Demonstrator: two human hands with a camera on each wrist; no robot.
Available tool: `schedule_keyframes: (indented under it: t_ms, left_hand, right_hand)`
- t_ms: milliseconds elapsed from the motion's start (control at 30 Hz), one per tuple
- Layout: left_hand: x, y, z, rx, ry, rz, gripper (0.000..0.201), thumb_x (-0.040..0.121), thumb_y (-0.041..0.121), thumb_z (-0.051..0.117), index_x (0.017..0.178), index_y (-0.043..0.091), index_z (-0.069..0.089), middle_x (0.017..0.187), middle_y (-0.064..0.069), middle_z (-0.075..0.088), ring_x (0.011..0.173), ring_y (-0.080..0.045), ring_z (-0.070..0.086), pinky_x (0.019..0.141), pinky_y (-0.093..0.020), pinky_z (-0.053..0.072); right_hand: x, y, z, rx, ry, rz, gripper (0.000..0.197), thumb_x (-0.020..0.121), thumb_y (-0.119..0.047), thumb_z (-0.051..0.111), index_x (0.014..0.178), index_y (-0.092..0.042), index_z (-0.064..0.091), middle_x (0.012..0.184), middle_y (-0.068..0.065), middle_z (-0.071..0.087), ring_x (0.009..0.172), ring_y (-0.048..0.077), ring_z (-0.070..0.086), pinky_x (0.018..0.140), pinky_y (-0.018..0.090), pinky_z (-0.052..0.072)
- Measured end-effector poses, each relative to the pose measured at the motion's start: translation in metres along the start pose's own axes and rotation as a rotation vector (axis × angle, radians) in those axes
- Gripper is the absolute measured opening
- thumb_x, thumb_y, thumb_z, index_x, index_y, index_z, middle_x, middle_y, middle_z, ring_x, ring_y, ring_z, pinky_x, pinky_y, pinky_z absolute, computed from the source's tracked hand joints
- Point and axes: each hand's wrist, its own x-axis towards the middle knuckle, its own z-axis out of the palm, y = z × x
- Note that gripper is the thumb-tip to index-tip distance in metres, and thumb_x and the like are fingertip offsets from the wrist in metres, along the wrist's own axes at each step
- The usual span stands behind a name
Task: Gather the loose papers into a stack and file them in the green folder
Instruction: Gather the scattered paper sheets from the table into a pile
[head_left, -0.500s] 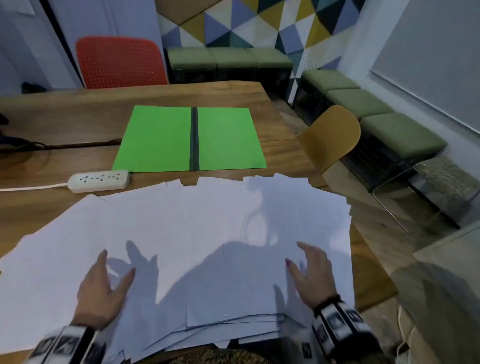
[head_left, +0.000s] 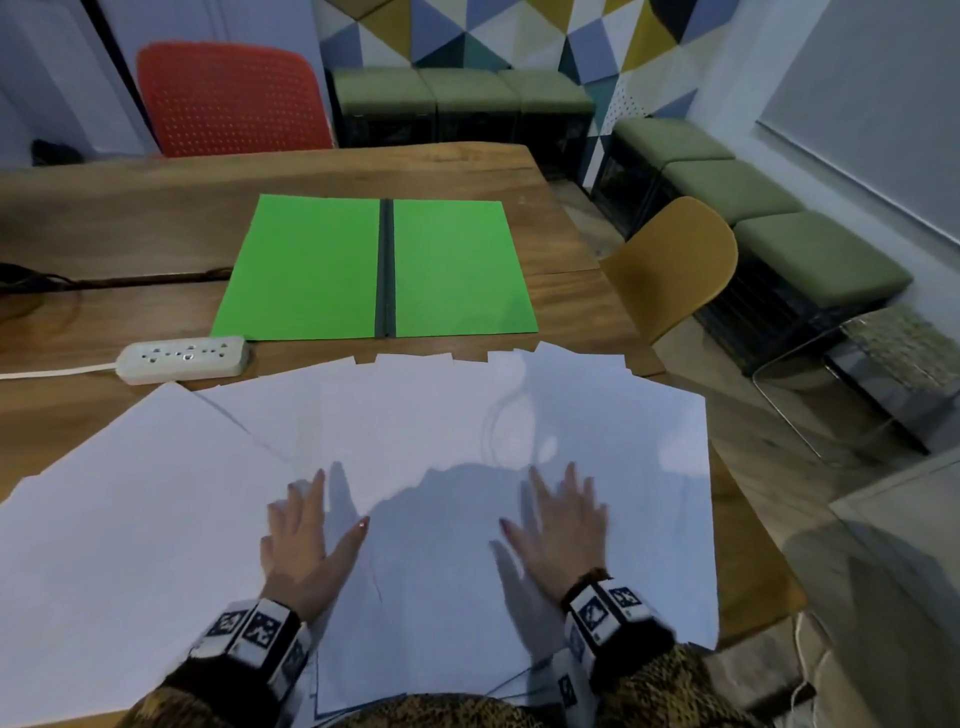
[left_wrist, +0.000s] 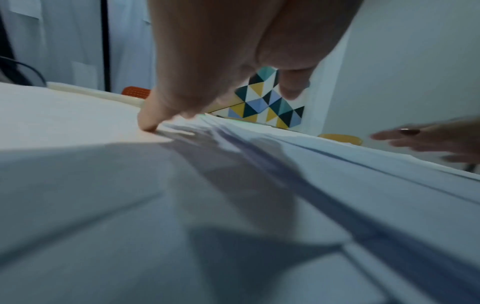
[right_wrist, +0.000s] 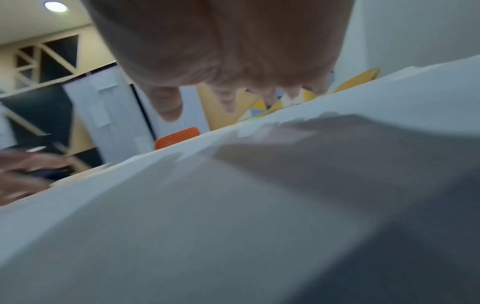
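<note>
Several white loose papers (head_left: 441, 426) lie fanned out across the near part of the wooden table (head_left: 130, 228), overlapping one another. Beyond them the green folder (head_left: 311, 265) lies open and flat, its dark spine in the middle. My left hand (head_left: 306, 525) lies flat on the papers left of centre with fingers straight; in the left wrist view a fingertip (left_wrist: 148, 125) presses on a sheet (left_wrist: 78, 127). My right hand (head_left: 561, 514) lies flat on the papers right of centre, fingers spread. In the right wrist view my right hand (right_wrist: 233, 96) hovers just over the paper (right_wrist: 233, 205).
A white power strip (head_left: 182, 358) with its cable lies on the table left of the papers. A red chair (head_left: 228, 98) stands behind the table and a yellow chair (head_left: 675, 260) at its right side. Green benches (head_left: 727, 187) line the walls.
Both hands have slid inward and forward over the papers, the left one much further toward the centre. The sheets have drawn in from the left, and more overlap at the middle.
</note>
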Motion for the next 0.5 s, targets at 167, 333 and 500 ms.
schedule_keyframes:
  t_ms: [167,333,500]
  left_hand:
    - [0.003,-0.006,-0.003,0.055,0.025,-0.181,0.086,0.082,0.066,0.029,0.144,0.026,-0.014,0.158,-0.008,-0.011,0.143,-0.031,-0.015,0.114,-0.051,0.001]
    - [0.002,0.015,0.008,0.000,-0.113,0.078,0.102,0.062,0.080,0.021,0.144,0.031,-0.015,0.158,-0.005,-0.006,0.145,-0.027,-0.009,0.114,-0.049,-0.002]
    - [0.006,0.001,-0.015,-0.227,0.183,-0.025,0.103,0.062,0.082,0.031,0.146,0.030,0.001,0.158,-0.002,0.009,0.145,-0.030,0.005,0.115,-0.054,0.009]
  right_hand:
    - [0.021,0.031,-0.012,0.099,-0.039,0.362,0.081,0.083,-0.069,0.018,0.146,-0.027,-0.011,0.154,0.018,-0.021,0.141,0.038,-0.016,0.113,0.054,-0.005]
    - [0.017,-0.006,-0.001,-0.019,-0.181,-0.083,0.116,0.044,-0.089,-0.012,0.145,-0.032,-0.011,0.154,0.012,-0.025,0.140,0.037,-0.021,0.112,0.054,-0.010]
    - [0.023,0.020,-0.011,0.177,0.061,0.174,0.077,0.085,-0.066,0.024,0.147,-0.029,-0.003,0.157,0.010,-0.013,0.144,0.029,-0.012,0.116,0.051,-0.004]
